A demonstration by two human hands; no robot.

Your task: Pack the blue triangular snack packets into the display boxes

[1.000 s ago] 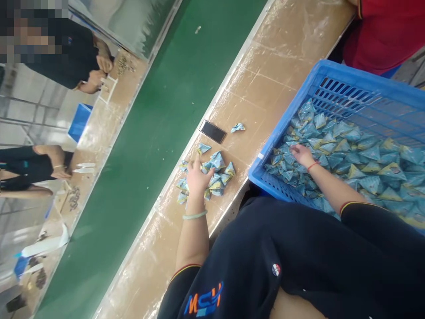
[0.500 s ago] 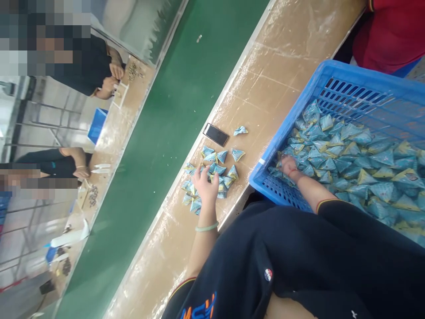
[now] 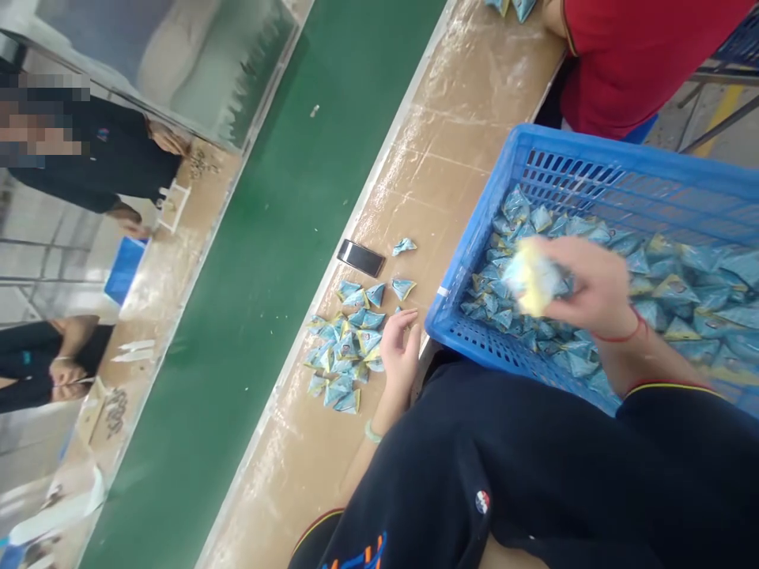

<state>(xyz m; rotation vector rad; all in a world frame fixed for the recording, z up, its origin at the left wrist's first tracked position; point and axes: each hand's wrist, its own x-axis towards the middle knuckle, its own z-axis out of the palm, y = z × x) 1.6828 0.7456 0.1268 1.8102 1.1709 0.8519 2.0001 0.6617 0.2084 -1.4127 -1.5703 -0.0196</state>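
Observation:
A blue plastic crate [image 3: 474, 229] on my lap holds several small blue-and-yellow triangular packets [image 3: 670, 288]. My right hand [image 3: 584, 288] is lifted above the crate, closed on a motion-blurred bunch of packets [image 3: 534, 278]. A spread pile of the same packets [image 3: 347, 348] lies on the tan bench [image 3: 451, 166]. My left hand [image 3: 400, 352] rests palm-side up at the pile's right edge, fingers loosely curled, nothing in it.
A black phone [image 3: 360, 258] lies by the green conveyor belt [image 3: 266, 237], with two stray packets [image 3: 404, 246] near it. A person in red [image 3: 628, 55] sits beyond the crate. Other workers in black [image 3: 95, 162] work across the belt.
My right hand has risen out of the crate with a bunch of packets. My left hand has slid off the pile to its right edge. The pile is spread wider.

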